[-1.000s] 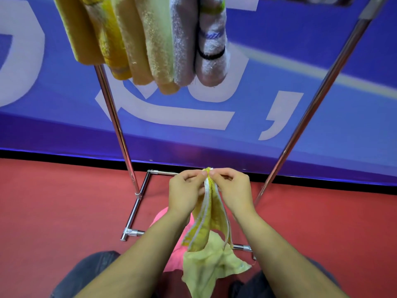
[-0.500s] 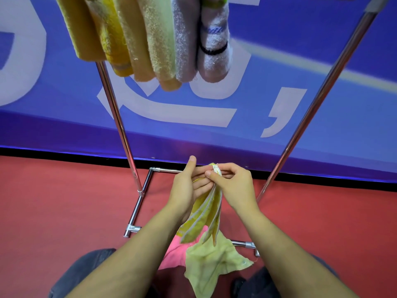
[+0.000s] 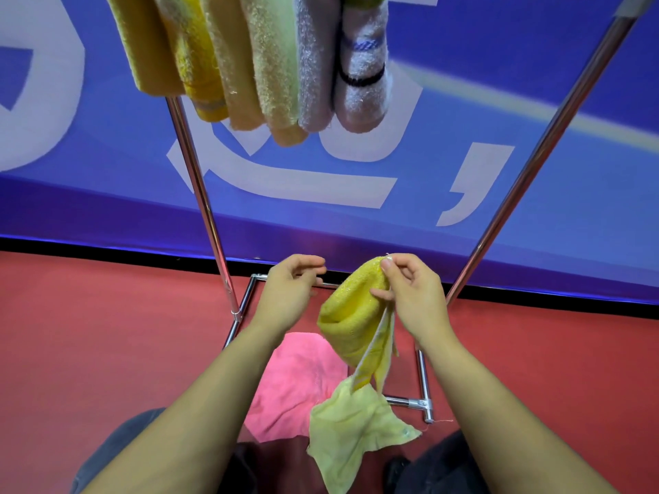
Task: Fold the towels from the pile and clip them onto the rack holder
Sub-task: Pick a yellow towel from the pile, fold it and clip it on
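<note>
Below the rack (image 3: pixel 199 194), your right hand (image 3: pixel 410 297) alone pinches the yellow towel (image 3: pixel 351 322); your left hand (image 3: pixel 289 294) hangs loose, holding nothing. One-handed, the fold may sag open.

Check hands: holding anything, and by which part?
Right hand pinches the yellow towel at its top corner; the rest hangs below. Left hand holds nothing, fingers loosely curled beside it.

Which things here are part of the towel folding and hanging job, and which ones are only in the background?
Part of the job:
- yellow towel, pinched by the right hand
- left hand, empty
- pink towel on the floor
- pale yellow towel on the floor
- hung towels
- rack

Only background:
- blue banner
- red floor
</note>
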A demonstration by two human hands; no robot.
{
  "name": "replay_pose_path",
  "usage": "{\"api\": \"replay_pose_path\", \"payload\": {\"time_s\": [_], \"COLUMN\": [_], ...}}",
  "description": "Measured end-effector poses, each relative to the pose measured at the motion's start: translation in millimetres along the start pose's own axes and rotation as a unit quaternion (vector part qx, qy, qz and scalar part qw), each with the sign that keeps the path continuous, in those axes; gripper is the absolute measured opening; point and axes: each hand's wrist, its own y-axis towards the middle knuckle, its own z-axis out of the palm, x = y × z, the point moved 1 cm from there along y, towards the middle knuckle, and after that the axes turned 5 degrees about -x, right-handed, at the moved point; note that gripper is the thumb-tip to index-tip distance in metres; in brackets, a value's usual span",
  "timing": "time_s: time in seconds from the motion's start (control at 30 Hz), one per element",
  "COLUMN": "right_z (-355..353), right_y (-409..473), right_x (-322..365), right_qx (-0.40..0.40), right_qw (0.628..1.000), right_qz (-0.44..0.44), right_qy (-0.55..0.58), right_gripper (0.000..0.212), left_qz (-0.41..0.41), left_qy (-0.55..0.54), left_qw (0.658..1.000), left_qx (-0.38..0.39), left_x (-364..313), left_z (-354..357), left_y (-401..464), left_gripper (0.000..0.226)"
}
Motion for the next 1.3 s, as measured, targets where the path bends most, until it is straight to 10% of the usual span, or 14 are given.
{"api": "replay_pose_path", "payload": {"time_s": [0.33, 0.67, 0.93, 1.3], "right_z": [-6.4, -5.7, -8.9, -27.7], "right_y": [-4.7, -5.3, 0.2, 20.2], "right_x": [12.5, 14.4, 11.8, -21.8], "right_qx": [0.002, 0.014, 0.005, -0.071], "right_qw": [1.000, 1.000, 0.999, 0.996], "right_qz": [-0.022, -0.022, -0.018, 0.035], "right_qy": [0.002, 0.013, 0.026, -0.043], "right_gripper": [0.008, 0.008, 0.008, 0.013], "left_qz": [0.122, 0.110, 0.120, 0.229], "left_qy": [0.196, 0.283, 0.439, 0.491], "left_qw": [0.952, 0.938, 0.863, 0.835], "left_qx": [0.201, 0.170, 0.221, 0.095], "left_x": [21.9, 28.5, 38.3, 13.6], "left_z": [-4.4, -1.2, -5.4, -20.6], "left_y": [-7.8, -9.5, -5.0, 4.5], "left_gripper": [0.036, 0.038, 0.026, 0.032]}}
